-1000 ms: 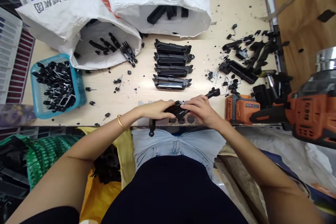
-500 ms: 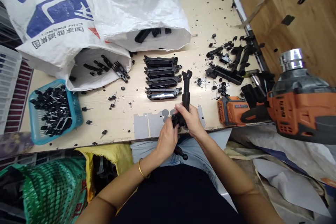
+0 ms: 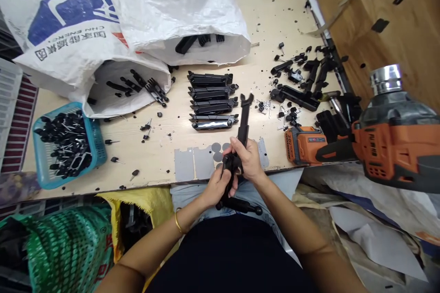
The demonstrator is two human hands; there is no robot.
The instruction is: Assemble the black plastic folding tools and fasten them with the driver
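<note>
Both hands, left hand and right hand, gripping a black plastic arm at the table edge, stacked black parts beyond, orange drill right

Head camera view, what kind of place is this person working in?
Probably a small assembly workshop. Both hands grip a long black plastic part at a wooden bench; four matching parts lie in a row, a blue basket holds small black pieces, and an orange cordless drill sits at the right.

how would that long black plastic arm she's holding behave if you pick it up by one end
The black plastic arm probably stays stiff: it juts straight up past the right hand without sagging. It looks light, since fingers alone steady it. The lower piece angles off below the left hand, so a joint may swing.
</note>
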